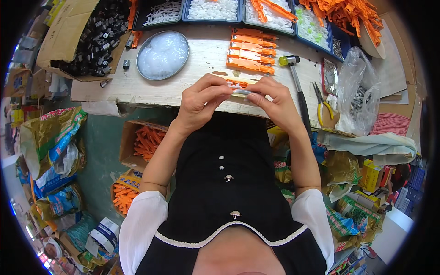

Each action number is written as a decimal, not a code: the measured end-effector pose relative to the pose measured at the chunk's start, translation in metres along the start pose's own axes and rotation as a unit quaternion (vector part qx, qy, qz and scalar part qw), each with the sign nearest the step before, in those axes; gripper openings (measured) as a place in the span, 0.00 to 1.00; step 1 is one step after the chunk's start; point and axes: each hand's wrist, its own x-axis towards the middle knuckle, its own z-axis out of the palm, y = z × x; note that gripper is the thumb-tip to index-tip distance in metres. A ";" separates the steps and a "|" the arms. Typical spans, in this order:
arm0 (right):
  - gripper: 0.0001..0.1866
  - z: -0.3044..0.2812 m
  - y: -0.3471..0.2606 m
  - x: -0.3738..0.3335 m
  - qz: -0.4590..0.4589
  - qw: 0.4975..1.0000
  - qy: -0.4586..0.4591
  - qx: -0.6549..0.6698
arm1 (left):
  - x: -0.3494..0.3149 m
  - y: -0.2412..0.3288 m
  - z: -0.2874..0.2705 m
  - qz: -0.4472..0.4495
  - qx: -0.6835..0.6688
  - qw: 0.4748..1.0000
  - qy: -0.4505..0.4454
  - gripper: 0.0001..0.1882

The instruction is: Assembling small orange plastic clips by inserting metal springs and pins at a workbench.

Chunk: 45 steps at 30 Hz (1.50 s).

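Note:
At the table's near edge, my left hand [201,101] and my right hand [276,101] face each other with fingers closed in a pinch. Between their fingertips lies a small slim grey metal piece [243,91], one end at each hand. Just behind it is an orange plastic part [237,84] with white bits in it, partly hidden by my fingers. I cannot tell whether the metal piece touches that part. Beyond my hands, several similar orange plastic parts [251,57] lie side by side in a stack.
A round bowl of whitish gel [163,55] stands left, near a carton of black cylindrical pieces [103,39]. Blue trays [213,20] of small white parts line the back. A hammer [297,82], pliers [324,104] and a clear plastic bag [360,87] lie right.

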 end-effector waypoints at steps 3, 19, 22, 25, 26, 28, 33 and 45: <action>0.10 -0.004 -0.003 -0.001 0.149 0.963 -0.077 0.212 | -0.001 -0.001 0.001 -0.004 -0.034 0.999 -0.008 0.08; 0.11 -0.005 0.005 -0.008 0.233 0.919 -0.067 0.310 | -0.004 -0.012 0.022 -0.004 -0.017 1.000 0.021 0.09; 0.10 -0.006 0.011 -0.008 0.243 0.918 -0.077 0.303 | -0.003 -0.018 0.025 0.015 0.005 1.000 0.024 0.11; 0.10 -0.010 0.013 -0.013 0.249 0.908 -0.052 0.334 | -0.001 -0.016 0.026 0.015 0.020 1.000 0.008 0.12; 0.10 -0.011 0.018 -0.013 0.257 0.895 -0.033 0.362 | 0.002 -0.018 0.026 0.017 0.061 0.998 0.015 0.12; 0.10 -0.015 0.032 -0.015 0.279 0.899 -0.017 0.337 | 0.004 -0.024 0.026 0.018 0.101 0.995 0.022 0.12; 0.10 -0.015 0.041 -0.020 0.329 0.895 0.003 0.301 | -0.002 -0.038 0.033 -0.029 0.201 0.979 0.002 0.12; 0.07 -0.001 0.037 -0.011 0.316 0.893 0.017 0.319 | 0.000 -0.038 0.041 -0.082 0.231 0.969 0.008 0.12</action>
